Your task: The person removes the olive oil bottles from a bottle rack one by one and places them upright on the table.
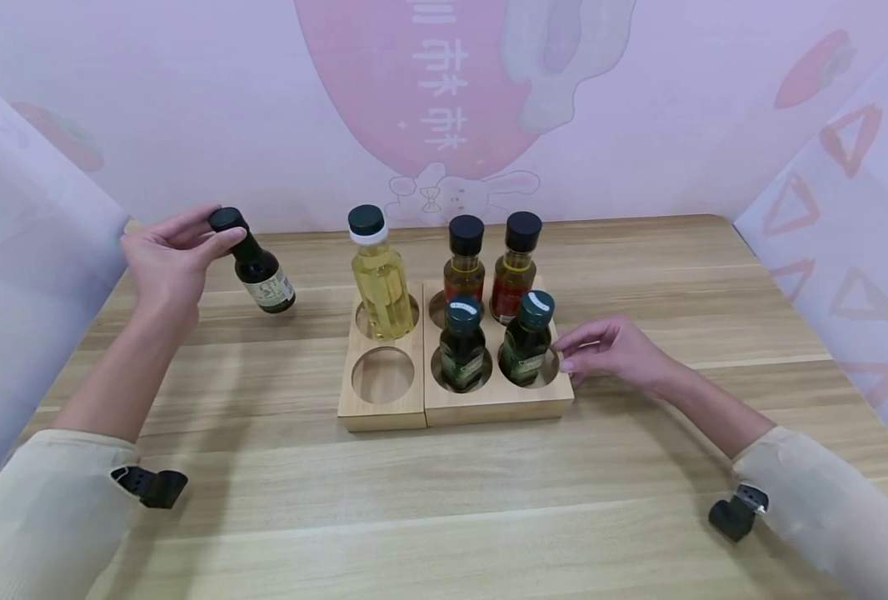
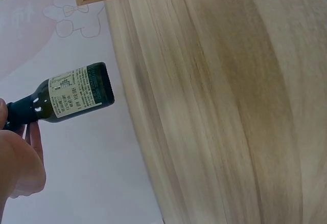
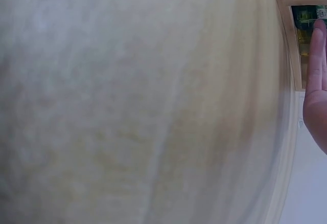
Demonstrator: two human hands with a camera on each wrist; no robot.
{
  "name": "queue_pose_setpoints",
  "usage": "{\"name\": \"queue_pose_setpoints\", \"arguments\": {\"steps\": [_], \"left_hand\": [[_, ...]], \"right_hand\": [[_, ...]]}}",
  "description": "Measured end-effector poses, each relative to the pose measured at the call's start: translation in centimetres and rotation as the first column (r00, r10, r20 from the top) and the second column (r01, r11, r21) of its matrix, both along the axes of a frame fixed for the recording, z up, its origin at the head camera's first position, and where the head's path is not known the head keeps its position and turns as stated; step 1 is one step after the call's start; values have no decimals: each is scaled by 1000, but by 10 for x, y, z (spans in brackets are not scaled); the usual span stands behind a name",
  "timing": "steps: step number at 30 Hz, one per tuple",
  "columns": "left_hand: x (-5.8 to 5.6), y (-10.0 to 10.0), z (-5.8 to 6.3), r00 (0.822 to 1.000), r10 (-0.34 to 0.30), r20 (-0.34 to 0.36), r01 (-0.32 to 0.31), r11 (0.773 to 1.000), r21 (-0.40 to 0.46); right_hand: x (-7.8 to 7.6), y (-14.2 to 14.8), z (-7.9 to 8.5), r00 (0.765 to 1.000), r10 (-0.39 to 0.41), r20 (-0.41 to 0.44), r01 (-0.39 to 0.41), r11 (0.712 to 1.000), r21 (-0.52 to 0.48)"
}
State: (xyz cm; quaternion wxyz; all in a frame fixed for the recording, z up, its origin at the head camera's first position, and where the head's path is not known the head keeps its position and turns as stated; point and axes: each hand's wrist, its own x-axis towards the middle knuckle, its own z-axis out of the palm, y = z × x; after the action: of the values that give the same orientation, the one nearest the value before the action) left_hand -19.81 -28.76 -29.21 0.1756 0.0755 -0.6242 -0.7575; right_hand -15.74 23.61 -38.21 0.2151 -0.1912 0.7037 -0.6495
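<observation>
Sleeves [image 1: 50,517]: are extending over the tabletop [image 1: 301,508] from left and right.
Left hand [image 1: 177,254]: thumb and fingers are pinching the dark bottle [image 1: 266,283] at its neck.
Dark bottle position: is tilting near the tabletop's rear left corner, base pointing rightward.
Right hand [image 1: 616,354]: fingers are reaching out nearly straight, gripping nothing, touching the four-hole rack [image 1: 500,410] near its front right corner.
Four-hole rack: is carrying black-capped bottles [image 1: 514,279] behind, green-capped bottles [image 1: 525,346] in front.
</observation>
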Motion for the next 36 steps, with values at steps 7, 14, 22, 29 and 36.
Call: {"name": "queue_pose_setpoints", "arguments": {"steps": [7,14,22,29,36], "left_hand": [[-8,-4,-6,999,30,34,-29,999,-29],[-17,-9,-8,997,62,55,-60,998,-36],[-26,-12,-13,993,55,101,-50,998,-46],[-28,-13,-16,994,56,94,-52,998,-39],[-28,-14,-17,993,62,105,-58,998,-40]], "right_hand": [[0,1,-2,1000,-4,14,4,1000,4],[-1,1,-3,1000,-13,18,13,1000,12],[-2,1,-1,999,-28,18,27,999,29],[-3,1,-1,1000,-25,15,25,999,34],[-4,1,0,999,-30,18,29,999,43]]}}
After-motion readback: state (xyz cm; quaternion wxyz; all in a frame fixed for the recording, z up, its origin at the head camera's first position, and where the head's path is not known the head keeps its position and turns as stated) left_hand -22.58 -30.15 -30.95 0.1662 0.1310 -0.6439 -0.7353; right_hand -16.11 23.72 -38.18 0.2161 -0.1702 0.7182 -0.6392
